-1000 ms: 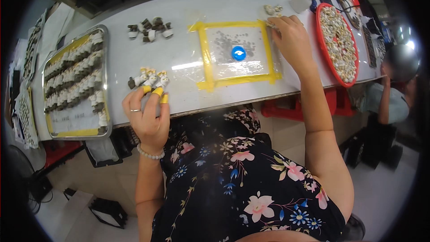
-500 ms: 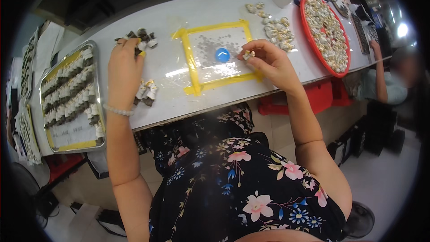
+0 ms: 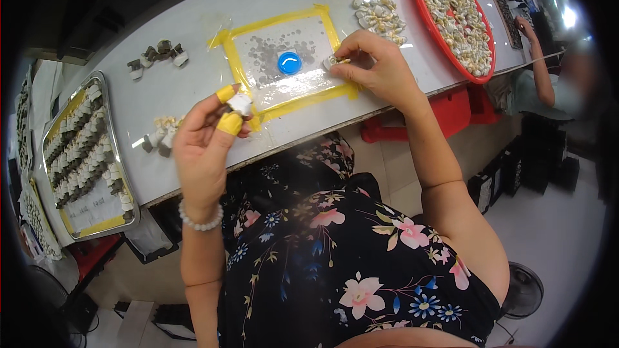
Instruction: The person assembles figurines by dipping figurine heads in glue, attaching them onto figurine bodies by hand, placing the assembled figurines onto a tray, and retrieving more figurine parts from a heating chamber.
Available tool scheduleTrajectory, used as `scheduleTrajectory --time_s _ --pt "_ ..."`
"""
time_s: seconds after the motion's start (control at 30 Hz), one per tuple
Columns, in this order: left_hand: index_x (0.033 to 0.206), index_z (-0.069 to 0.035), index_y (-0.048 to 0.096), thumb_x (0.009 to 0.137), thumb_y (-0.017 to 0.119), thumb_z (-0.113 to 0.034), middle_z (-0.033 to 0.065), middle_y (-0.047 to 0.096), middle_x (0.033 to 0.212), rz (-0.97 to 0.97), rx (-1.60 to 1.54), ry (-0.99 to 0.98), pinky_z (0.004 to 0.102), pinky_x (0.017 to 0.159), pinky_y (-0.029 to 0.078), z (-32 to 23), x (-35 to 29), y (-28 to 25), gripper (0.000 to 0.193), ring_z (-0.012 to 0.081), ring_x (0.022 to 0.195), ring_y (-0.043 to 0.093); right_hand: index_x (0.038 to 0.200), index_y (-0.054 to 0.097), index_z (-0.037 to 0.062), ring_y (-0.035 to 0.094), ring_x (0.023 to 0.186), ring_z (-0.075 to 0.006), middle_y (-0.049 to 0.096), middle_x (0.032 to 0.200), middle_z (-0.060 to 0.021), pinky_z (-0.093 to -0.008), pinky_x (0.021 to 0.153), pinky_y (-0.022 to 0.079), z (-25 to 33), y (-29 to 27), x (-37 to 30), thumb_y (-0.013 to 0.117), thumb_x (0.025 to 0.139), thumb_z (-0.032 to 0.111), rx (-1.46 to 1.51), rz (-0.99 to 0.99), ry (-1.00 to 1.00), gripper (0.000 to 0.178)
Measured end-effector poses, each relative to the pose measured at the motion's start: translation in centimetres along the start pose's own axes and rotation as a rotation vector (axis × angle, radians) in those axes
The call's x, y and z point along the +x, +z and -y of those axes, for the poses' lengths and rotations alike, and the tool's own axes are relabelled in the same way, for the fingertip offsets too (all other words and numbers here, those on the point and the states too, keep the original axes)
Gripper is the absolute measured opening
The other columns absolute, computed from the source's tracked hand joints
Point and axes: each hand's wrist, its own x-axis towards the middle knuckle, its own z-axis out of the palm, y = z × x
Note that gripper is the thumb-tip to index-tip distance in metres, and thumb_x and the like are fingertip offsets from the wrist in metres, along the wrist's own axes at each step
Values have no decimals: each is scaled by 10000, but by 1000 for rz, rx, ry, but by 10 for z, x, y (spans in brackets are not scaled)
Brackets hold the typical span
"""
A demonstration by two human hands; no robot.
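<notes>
My left hand [image 3: 201,148], with yellow tape around two fingertips, pinches a small white-and-grey figurine piece [image 3: 240,104] at the near left corner of a yellow-taped clear sheet [image 3: 303,89]. Over that sheet's right edge, my right hand [image 3: 383,69] grips a small white piece with gold-yellow parts [image 3: 333,61], partly hidden by the fingers. Between the hands, a round blue cap [image 3: 289,62] rests on the sheet among grey blots. Several white-and-grey pieces [image 3: 164,50] stand at the far left, and a small group with yellowish tops [image 3: 162,135] is beside my left hand.
A metal tray [image 3: 131,194] with rows of finished-looking pieces stands at the left. Loose white-and-gold pieces [image 3: 380,18] lie beyond my right hand, beside a red basket [image 3: 422,16] full of similar ones. A red stool [image 3: 451,113] is under the table; another person's arm [image 3: 540,71] reaches in at right.
My left hand has come back from the far-left group toward the taped sheet, now holding a white-and-grey piece. My right hand still holds its small piece. The whole view has shifted slightly.
</notes>
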Motion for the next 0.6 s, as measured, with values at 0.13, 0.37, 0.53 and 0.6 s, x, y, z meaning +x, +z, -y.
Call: scheduleTrajectory --time_s 0.13,0.37,0.53,0.6 --pt "1123 67 503 863 580 7 155 616 1011 -40 -195 -81 276 761 521 21 -3 12 278 183 849 627 893 640 7 575 719 -169 591 835 -72 -249 633 469 1 0 3 726 740 99 -199 -8 -295 198" --pt "1117 73 510 854 583 25 162 620 1001 -99 -260 -54 303 761 536 23 -3 14 278 217 823 651 933 671 32 591 727 -194 597 827 -74 -295 621 479 16 9 12 707 755 111 -202 18 -252 198" --pt "1131 79 507 850 583 33 165 617 1021 -90 -314 -47 323 797 533 24 -3 10 295 232 845 651 917 677 36 587 723 -227 602 815 -82 -309 632 483 30 23 30 708 739 107 -225 9 -409 194" --pt "1135 80 505 847 586 36 164 614 1028 -84 -321 -53 330 810 531 24 -3 10 302 238 852 650 912 680 35 585 723 -234 603 814 -82 -312 634 482 32 23 34 705 739 107 -259 31 -415 189"
